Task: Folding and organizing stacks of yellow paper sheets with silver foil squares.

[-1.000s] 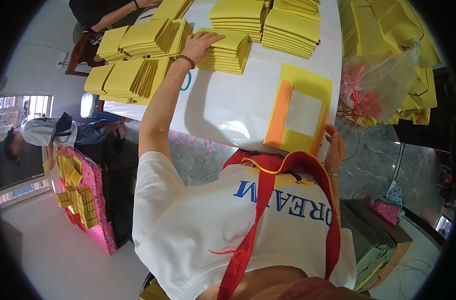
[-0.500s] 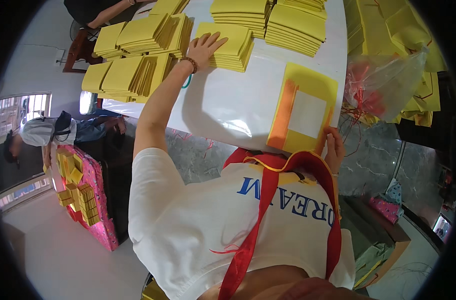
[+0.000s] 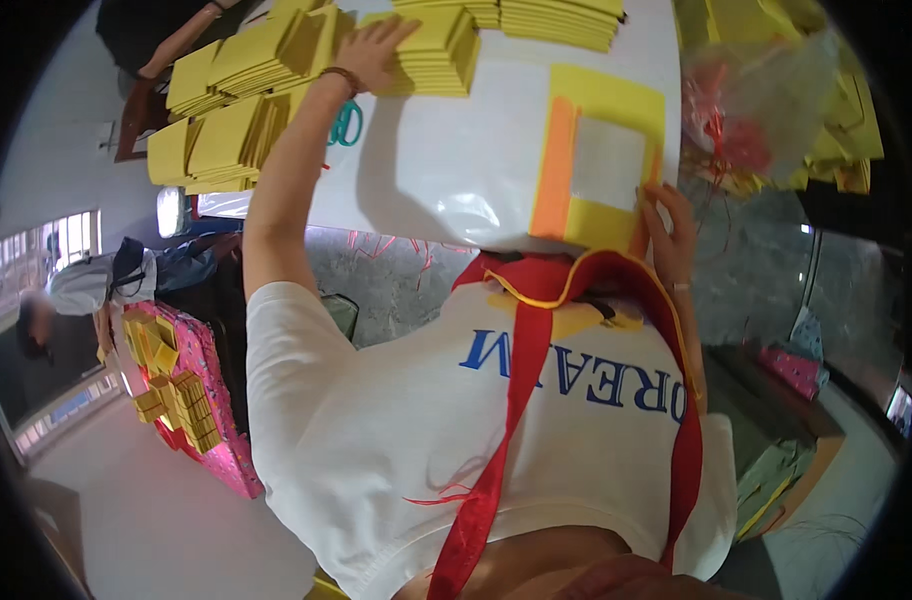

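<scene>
My left hand (image 3: pixel 370 55) lies with its fingers spread on a thick stack of folded yellow paper (image 3: pixel 438 58) at the far side of the table. Closer to me, on the right, lies a yellow paper sheet (image 3: pixel 608 84) with a pale rectangle in its middle and orange strips along its sides. My right hand (image 3: pixel 669 232) is at that sheet's right edge, fingers bent and seemingly pinching it. The thumb's contact is partly hidden. Green-handled scissors (image 3: pixel 348 124) lie beside my left forearm.
More folded yellow stacks (image 3: pixel 238 134) fill the table's (image 3: pixel 426 150) left end, with others (image 3: pixel 559 20) at the back. Right of the table are a clear plastic bag (image 3: pixel 751 110) with red contents and loose yellow paper. Another person's arm (image 3: pixel 181 45) reaches in at the far left.
The view has shifted, so the table sits higher in the picture and more of the green scissors shows. My left hand remains on the stack, my right hand at the sheet's edge.
</scene>
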Tool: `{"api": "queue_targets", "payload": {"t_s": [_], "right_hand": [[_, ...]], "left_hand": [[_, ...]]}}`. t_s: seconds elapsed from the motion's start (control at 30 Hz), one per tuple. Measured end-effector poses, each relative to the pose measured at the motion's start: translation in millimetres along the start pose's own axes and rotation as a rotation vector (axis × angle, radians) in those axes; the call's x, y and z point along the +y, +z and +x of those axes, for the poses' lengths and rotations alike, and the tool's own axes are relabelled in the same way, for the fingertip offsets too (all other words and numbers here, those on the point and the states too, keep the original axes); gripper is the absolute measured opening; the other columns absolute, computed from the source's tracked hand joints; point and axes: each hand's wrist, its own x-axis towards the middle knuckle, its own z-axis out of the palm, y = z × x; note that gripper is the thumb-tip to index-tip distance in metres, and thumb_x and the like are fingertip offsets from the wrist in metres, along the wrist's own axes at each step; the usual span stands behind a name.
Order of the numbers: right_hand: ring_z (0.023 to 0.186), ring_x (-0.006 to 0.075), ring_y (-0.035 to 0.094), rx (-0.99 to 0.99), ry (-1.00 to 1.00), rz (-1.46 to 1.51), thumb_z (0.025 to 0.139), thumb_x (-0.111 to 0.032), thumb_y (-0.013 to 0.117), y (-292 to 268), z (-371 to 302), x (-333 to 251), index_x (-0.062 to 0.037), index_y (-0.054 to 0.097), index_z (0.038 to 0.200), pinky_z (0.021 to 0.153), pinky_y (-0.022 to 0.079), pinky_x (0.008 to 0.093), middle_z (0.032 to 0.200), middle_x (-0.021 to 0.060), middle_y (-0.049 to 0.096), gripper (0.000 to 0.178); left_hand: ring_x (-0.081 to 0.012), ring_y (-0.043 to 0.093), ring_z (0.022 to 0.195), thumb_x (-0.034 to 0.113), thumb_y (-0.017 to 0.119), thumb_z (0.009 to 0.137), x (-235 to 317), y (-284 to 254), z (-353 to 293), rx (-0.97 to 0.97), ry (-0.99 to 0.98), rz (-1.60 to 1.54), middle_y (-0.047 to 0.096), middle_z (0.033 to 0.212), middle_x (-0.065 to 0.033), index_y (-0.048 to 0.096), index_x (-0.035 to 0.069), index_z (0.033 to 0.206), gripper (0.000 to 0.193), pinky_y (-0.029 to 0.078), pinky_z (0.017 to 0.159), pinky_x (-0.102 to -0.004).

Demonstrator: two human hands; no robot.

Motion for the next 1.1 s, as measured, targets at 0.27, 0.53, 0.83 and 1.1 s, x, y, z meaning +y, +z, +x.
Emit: {"api": "queue_targets", "payload": {"t_s": [0.27,0.53,0.83,1.1], "right_hand": [[0.100,0.0196,0.055,0.015,-0.012,0.105,0.080,-0.011,0.064,9,6,10,-0.0069,0.063,0.105,0.089,0.041,0.0307,0.105,0.0050,0.062,0.025],[0.104,0.0157,0.054,-0.098,0.006,0.191,0.083,-0.009,0.061,5,6,14,-0.0059,0.059,0.112,0.090,0.041,0.0285,0.110,0.0047,0.059,0.029],[0.086,0.0065,0.053,-0.053,0.246,0.574,0.088,-0.015,0.056,13,3,28,-0.0061,0.062,0.107,0.077,0.043,0.0220,0.096,-0.0022,0.061,0.021],[0.107,0.0143,0.051,-0.161,0.152,0.612,0.087,-0.019,0.058,-2,7,21,-0.0063,0.061,0.109,0.093,0.038,0.0287,0.113,0.0049,0.057,0.026]], "left_hand": [[-0.0322,0.055,0.097,0.007,0.057,0.072,150,-47,-28,0.370,0.423,-0.586,0.059,0.103,-0.0143,0.059,0.007,0.112,0.039,0.044,0.082,-0.0393],[-0.0239,0.052,0.088,0.021,0.064,0.077,260,-42,-66,0.223,0.648,-0.500,0.055,0.096,-0.0071,0.059,0.009,0.105,0.031,0.044,0.074,-0.0344],[-0.0218,0.056,0.061,0.011,0.058,0.085,259,-40,-59,0.076,0.514,-0.928,0.054,0.070,-0.0097,0.062,0.001,0.091,0.012,0.044,0.055,-0.0309],[-0.0127,0.052,0.054,0.012,0.055,0.089,257,-35,-57,-0.012,0.391,-1.012,0.052,0.066,-0.0066,0.059,-0.001,0.089,0.014,0.041,0.050,-0.0259]]}}
